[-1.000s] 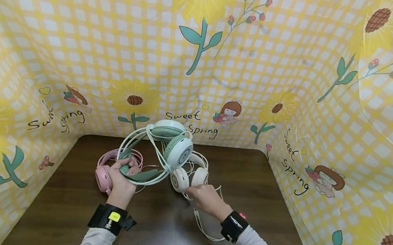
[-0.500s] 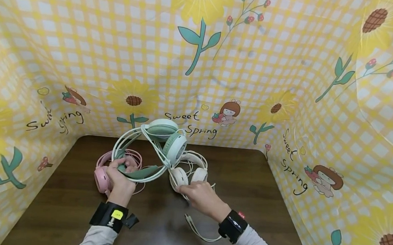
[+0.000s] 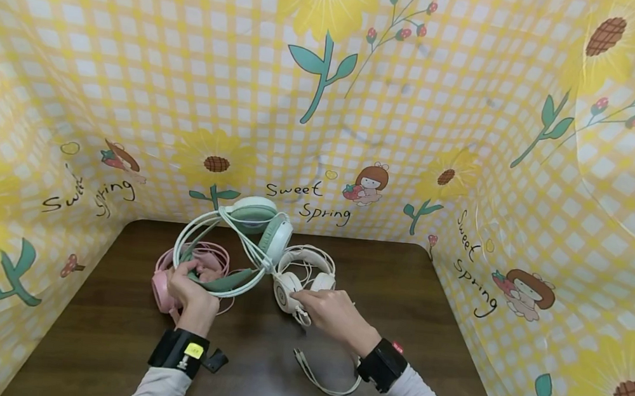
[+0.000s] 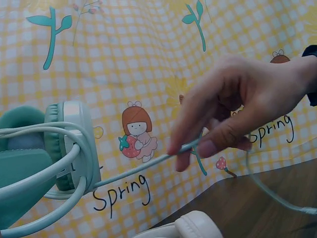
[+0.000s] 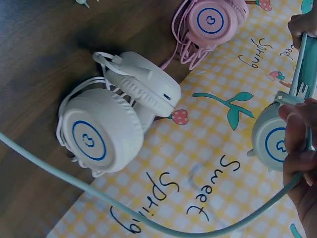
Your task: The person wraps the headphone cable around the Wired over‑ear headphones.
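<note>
My left hand [image 3: 195, 298] holds a pair of pale green headphones [image 3: 276, 237] by the headband, lifted above the table. Their cable loops several times around the headband and ear cups. To the right, my right hand [image 3: 340, 318] pinches the green cable [image 4: 131, 172] between thumb and fingers, a short way from the ear cup. In the left wrist view that stretch of cable runs fairly straight from the cup to the right hand [image 4: 237, 109]. Beyond the fingers the cable hangs in a curve, and its plug end [image 3: 302, 359] is low over the table.
White headphones [image 3: 306, 257], with their own cable wound round them, lie on the brown table [image 3: 395, 282] just behind my right hand. Pink headphones [image 3: 161, 291] lie at the left, partly behind my left hand. Yellow checked cloth [image 3: 393, 122] walls the back and sides.
The green headphones have shifted left with my left hand, and the near ear cup has turned more edge-on. My right hand stays on the cable; the plug end has swung slightly left.
</note>
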The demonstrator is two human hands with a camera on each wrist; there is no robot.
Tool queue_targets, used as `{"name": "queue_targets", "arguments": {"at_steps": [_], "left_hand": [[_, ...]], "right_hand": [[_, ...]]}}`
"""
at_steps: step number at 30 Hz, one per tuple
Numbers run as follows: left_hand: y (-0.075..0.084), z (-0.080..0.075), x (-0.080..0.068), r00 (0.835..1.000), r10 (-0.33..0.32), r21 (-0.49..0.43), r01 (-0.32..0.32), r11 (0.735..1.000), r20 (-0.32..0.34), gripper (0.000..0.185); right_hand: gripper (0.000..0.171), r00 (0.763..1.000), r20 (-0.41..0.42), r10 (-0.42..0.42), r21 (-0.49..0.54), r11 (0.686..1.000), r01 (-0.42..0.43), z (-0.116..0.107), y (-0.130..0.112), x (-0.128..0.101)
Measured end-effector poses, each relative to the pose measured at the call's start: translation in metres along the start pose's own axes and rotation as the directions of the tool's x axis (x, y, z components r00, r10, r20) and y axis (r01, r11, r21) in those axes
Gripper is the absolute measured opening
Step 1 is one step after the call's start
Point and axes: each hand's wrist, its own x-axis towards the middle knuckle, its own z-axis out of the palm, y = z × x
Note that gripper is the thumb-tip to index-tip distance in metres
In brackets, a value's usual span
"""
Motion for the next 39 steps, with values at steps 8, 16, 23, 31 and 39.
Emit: {"name": "queue_targets", "arguments": {"at_steps": [8,16,23,31,39], "left_hand": [[0.005,-0.004,0.005,0.991,0.125,0.073,-0.122,0.99,-0.041,0.016],[0.005,-0.01,0.008,0.97,0.216,0.174,-0.195,0.965,-0.113,0.024],[0.004,-0.012,0.006,0.96,0.263,0.223,-0.238,0.945,-0.093,0.018],[-0.002,-0.017,0.005,0.949,0.308,0.233,-0.284,0.93,-0.071,0.018],[-0.005,-0.022,0.004,0.943,0.331,0.349,-0.303,0.887,-0.023,0.019]], "right_hand": [[0.026,0.996,0.002,0.085,0.013,0.996,-0.085,-0.004,0.013,-0.015],[0.029,0.996,-0.032,0.083,-0.013,0.996,-0.083,-0.015,0.026,-0.014],[0.047,0.992,-0.104,0.069,-0.018,0.997,-0.072,-0.015,0.028,-0.012],[0.016,0.936,-0.328,0.127,-0.125,0.976,-0.177,-0.014,0.027,-0.006],[0.015,0.947,-0.284,0.151,-0.117,0.975,-0.191,-0.014,0.035,-0.006]]}}
